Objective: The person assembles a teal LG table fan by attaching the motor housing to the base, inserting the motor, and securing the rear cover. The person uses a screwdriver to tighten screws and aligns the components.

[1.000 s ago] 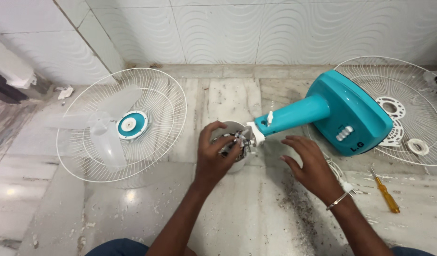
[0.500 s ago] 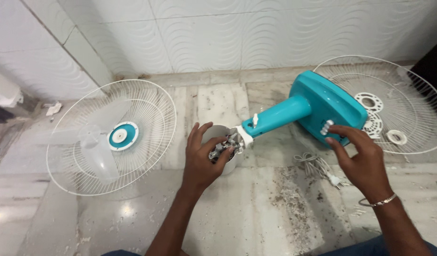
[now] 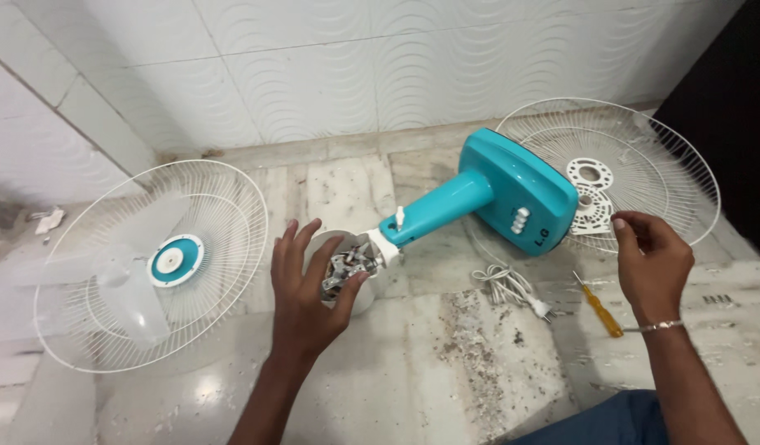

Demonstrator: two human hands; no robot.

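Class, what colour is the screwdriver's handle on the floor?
Yellow-orange, seen in the head view: the screwdriver lies near the right hand.

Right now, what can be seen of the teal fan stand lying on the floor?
The teal fan stand looks like glossy plastic: a square base with white push buttons on its face, and a round neck with a small white knob. It lies tipped on the marble floor, base partly over the right wire grille, neck slanting down-left to a white collar at the motor, which the left hand cups. The right hand is clear of it.
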